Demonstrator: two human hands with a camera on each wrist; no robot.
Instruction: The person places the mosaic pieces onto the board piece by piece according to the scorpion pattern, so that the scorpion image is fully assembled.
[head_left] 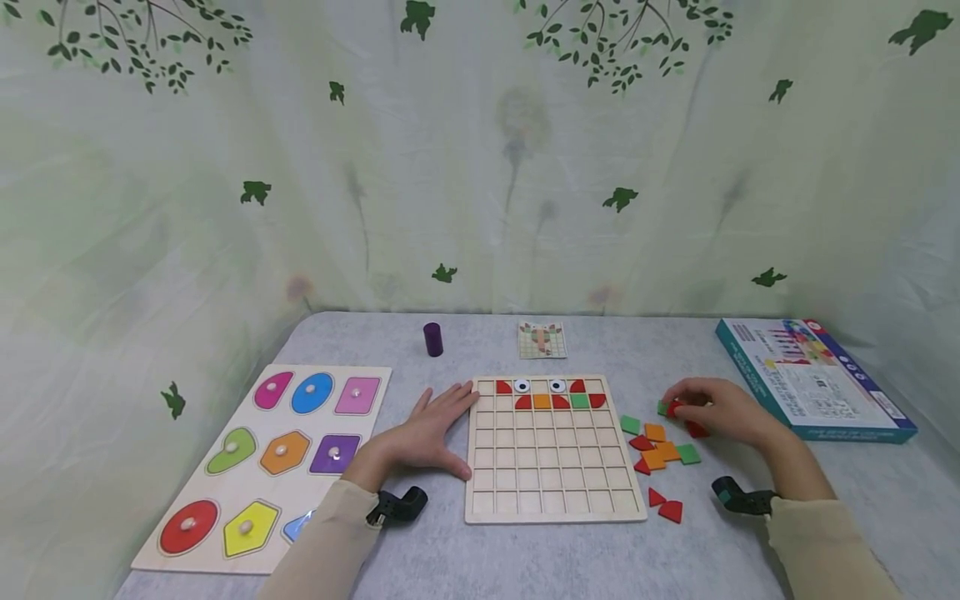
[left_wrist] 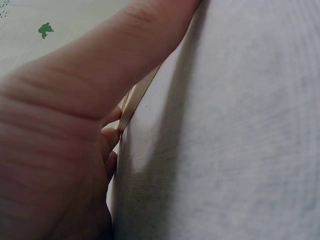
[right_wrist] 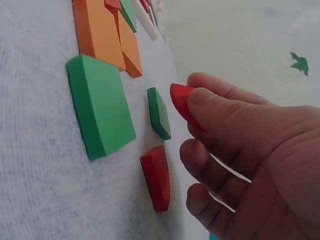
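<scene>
A wooden grid board [head_left: 555,458] lies in the middle of the table, with red, orange, green and eye-printed tiles in its top two rows. My left hand [head_left: 429,433] is at its left edge, fingers spread, fingertips and thumb right at the rim. Between thumb and index finger, my right hand [head_left: 723,414] pinches a red tile [right_wrist: 180,97] with a curved side, held just over the table right of the board. Below it in the right wrist view lie a small green tile [right_wrist: 159,114], a red tile [right_wrist: 157,179] and a larger-looking green tile [right_wrist: 102,105].
Several loose tiles, such as an orange one [head_left: 655,432], lie along the board's right side. A knobbed shape puzzle [head_left: 247,489] is at left. Behind the board are a patterned card [head_left: 542,341] and a purple cylinder [head_left: 432,340]. A teal-edged box [head_left: 817,379] lies back right.
</scene>
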